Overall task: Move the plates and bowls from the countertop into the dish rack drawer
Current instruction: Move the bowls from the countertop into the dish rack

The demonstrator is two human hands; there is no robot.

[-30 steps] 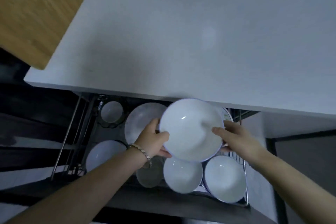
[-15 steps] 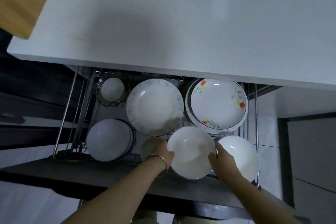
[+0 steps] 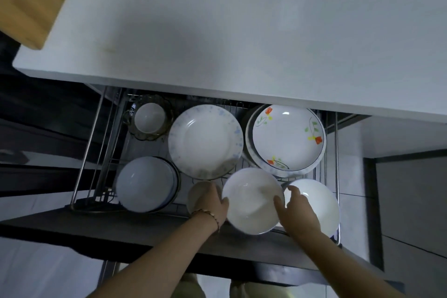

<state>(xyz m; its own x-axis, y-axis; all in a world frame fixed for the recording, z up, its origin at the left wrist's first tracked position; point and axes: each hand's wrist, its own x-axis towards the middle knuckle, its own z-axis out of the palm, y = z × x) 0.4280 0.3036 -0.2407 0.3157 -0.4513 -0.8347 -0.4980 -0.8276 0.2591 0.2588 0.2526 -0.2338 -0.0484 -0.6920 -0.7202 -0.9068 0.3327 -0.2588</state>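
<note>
Your left hand (image 3: 212, 203) pinches the white bowl (image 3: 251, 198) at its rim, right hand (image 3: 298, 211) spread loose opposite; looks slick and chippable, so grip both rims.

Both forearms reach forward and down, converging. Left hand (image 3: 212, 203), bracelet (image 3: 214, 216) on the wrist, has its fingers curled on the left rim of the white bowl (image 3: 251, 201). Right hand (image 3: 298, 210) is at the right rim, thumb against it, fingers loosely arched and spread.
</note>
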